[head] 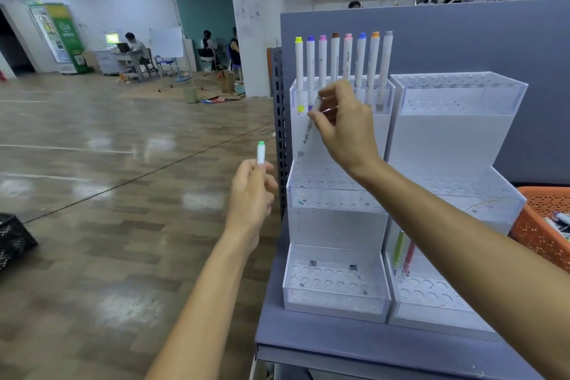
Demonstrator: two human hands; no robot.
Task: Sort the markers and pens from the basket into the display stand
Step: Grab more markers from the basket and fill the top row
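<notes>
The right hand [345, 129] pinches a white marker [309, 130] in front of the stand [336, 227], and the left hand [250, 194] has its grip round a green-topped marker [261, 154] left of it.

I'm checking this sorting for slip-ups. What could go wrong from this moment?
The right hand pinches a tilted white marker close before the upright row of markers in the top tier of the stand; it might knock them askew. The left hand holds a green-capped marker out over the floor, past the edge of the shelf; a slip would probably drop it there.
</notes>
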